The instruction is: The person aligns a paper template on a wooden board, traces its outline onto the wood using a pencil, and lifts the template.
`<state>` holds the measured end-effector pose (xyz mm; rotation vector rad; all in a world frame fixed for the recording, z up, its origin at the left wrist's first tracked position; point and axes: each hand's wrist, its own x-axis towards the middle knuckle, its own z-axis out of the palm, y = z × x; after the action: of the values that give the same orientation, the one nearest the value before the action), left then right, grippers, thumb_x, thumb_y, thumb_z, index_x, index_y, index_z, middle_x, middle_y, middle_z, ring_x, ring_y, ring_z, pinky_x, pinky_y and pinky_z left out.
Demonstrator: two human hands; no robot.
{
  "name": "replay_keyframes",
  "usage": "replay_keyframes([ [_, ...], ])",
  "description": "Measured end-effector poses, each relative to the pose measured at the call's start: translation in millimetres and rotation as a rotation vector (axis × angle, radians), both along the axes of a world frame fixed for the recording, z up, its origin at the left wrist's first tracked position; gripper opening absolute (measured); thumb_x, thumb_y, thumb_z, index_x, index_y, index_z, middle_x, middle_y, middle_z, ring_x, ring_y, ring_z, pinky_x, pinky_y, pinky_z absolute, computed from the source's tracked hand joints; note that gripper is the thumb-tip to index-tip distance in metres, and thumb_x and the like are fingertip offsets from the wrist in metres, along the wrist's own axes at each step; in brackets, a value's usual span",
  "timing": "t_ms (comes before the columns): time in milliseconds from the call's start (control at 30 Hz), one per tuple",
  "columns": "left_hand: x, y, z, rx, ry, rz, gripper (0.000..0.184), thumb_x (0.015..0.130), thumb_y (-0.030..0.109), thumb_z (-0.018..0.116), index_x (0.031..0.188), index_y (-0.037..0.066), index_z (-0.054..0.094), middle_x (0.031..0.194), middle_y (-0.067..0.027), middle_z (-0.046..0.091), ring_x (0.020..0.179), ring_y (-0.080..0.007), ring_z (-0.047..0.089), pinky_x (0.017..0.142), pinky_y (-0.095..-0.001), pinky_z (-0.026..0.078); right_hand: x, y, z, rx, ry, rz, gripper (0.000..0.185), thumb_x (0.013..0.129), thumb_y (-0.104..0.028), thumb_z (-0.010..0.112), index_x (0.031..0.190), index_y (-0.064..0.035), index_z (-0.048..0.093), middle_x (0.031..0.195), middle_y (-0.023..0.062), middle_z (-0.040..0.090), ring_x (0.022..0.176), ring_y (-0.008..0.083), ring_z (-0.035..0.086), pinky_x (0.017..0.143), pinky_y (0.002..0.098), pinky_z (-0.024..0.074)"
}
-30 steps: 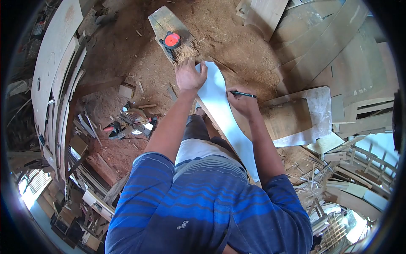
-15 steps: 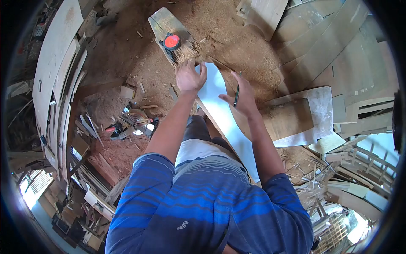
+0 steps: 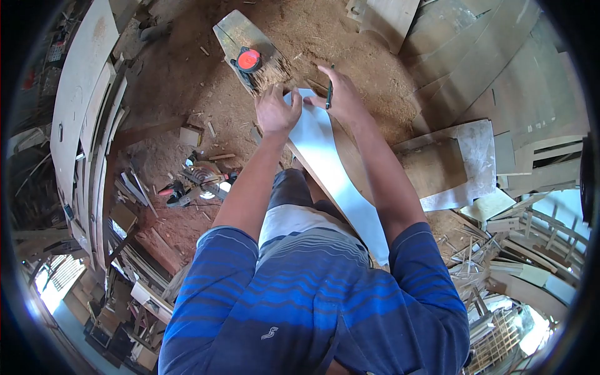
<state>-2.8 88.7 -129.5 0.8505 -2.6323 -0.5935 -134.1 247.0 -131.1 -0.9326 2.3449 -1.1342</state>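
Observation:
A long white curved template [image 3: 317, 140] lies over a brown wooden board [image 3: 351, 150] and runs from the far end back to my right side. My left hand [image 3: 276, 112] holds the template's far left end, its thumb on the white surface and its fingers over the edge. A slim dark pencil [image 3: 329, 94] is gripped in my right hand [image 3: 342, 97], just right of the template's far end. The pencil points up, away from the white surface, while my thumb is close to the template's edge.
Beyond the template, a tape measure with a red face [image 3: 249, 60] sits on a thick wood block [image 3: 250, 34]. A circular saw [image 3: 203, 178] rests on the dusty floor at left. Wooden panels [image 3: 84, 94] lean at left; sheets [image 3: 478, 156] and offcuts lie right.
My right hand has moved forward and left with the pencil, from beside the template's middle to near its far end. My left hand stays in place.

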Motion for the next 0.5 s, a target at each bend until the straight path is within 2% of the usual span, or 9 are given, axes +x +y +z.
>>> replay_keyframes([
  [333, 0.4, 0.7, 0.0, -0.004, 0.025, -0.005, 0.028, 0.095, 0.036, 0.072, 0.093, 0.008, 0.072, 0.092, -0.0137, 0.074, 0.088, -0.0370, 0.072, 0.087, -0.0498, 0.052, 68.6, 109.1, 37.6, 0.266, -0.237, 0.034, 0.127, 0.060, -0.056, 0.101, 0.161, -0.0027, 0.045, 0.157, 0.0303, 0.053, 0.148, 0.0491, 0.047, 0.125, 0.0538, 0.0373],
  [500, -0.1, 0.9, -0.1, -0.010, 0.001, -0.010, 0.030, 0.096, 0.037, 0.070, 0.094, 0.008, 0.073, 0.094, -0.0142, 0.075, 0.090, -0.0377, 0.072, 0.089, -0.0497, 0.052, 81.4, 140.8, 48.5, 0.320, -0.251, 0.123, 0.124, 0.064, -0.052, 0.100, 0.162, -0.0033, 0.043, 0.160, 0.0310, 0.049, 0.152, 0.0478, 0.043, 0.126, 0.0531, 0.0355],
])
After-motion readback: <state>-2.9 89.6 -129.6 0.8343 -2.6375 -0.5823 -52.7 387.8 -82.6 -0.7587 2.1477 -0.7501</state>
